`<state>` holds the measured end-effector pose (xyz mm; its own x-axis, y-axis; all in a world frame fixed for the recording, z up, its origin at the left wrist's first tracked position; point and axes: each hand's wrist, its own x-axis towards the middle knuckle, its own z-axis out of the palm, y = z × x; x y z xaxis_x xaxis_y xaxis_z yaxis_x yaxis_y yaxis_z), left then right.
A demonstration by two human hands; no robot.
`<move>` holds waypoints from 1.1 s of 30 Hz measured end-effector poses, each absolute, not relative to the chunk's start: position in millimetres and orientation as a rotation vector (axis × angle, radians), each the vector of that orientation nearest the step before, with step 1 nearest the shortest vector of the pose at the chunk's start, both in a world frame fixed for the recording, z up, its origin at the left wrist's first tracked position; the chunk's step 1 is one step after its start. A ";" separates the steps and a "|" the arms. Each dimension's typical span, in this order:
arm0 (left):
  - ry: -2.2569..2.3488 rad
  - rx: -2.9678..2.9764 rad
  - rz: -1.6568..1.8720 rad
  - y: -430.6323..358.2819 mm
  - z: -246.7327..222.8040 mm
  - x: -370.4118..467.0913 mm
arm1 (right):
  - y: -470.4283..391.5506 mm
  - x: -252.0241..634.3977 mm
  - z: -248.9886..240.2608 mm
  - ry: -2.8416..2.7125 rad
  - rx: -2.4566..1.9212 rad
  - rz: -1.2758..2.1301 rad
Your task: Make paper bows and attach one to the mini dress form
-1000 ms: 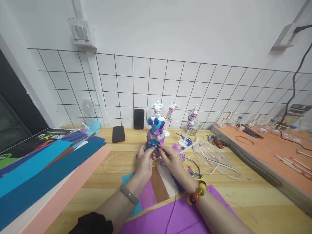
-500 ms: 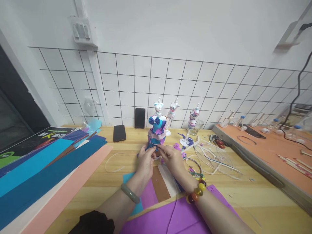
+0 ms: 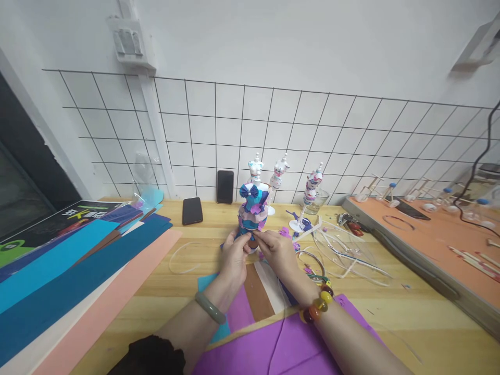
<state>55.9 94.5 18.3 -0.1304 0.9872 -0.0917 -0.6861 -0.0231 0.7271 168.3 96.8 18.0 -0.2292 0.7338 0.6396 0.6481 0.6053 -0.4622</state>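
Observation:
A miniature dress form stands in front of me, wearing a ruffled blue and purple dress with a dark blue bow at its top. My left hand is closed at the dress's lower left edge, thumb and finger pinched on the hem. From the other side my right hand pinches the same hem, its fingertips close to the left ones. Whatever lies between the fingertips is too small to make out. Below the hands are strips of brown and other coloured sheet material.
Two more dress forms stand behind. Coloured sheets lie at left, with a phone and another phone at the back. Tangled clear tubing and purple scraps lie right, beside an orange-topped board. A purple sheet lies nearest me.
The view has shifted slightly. Both hands stay at the hem of the dress, with only tiny finger movement.

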 end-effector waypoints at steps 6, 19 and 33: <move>0.725 0.534 1.580 94.2 18.6 55.7 | 96.9 167.1 16.9 -1.849 -1.034 0.308; 0.654 0.529 1.545 97.4 8.7 52.9 | 98.9 171.4 19.5 -1.507 -1.042 0.599; 0.668 0.515 1.549 97.8 5.2 51.7 | 108.4 179.8 14.6 -1.390 -1.130 0.637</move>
